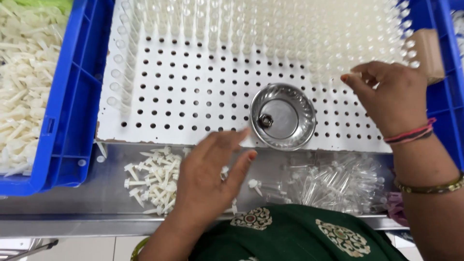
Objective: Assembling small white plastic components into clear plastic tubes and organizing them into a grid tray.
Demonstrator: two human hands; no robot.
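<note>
A white perforated board lies in front of me, its far rows and left column filled with clear plastic tubes. My right hand reaches over the board's right side, fingertips pinched on a clear tube at the edge of the filled rows. My left hand hovers, fingers spread and blurred, above a heap of small white plastic plungers on the metal table; whether it holds anything is unclear. A small steel bowl with a little metal piece inside sits on the board between both hands.
A blue crate at left holds many white plungers. Another blue crate stands at right. A pile of loose clear tubes lies on the metal table near its front edge.
</note>
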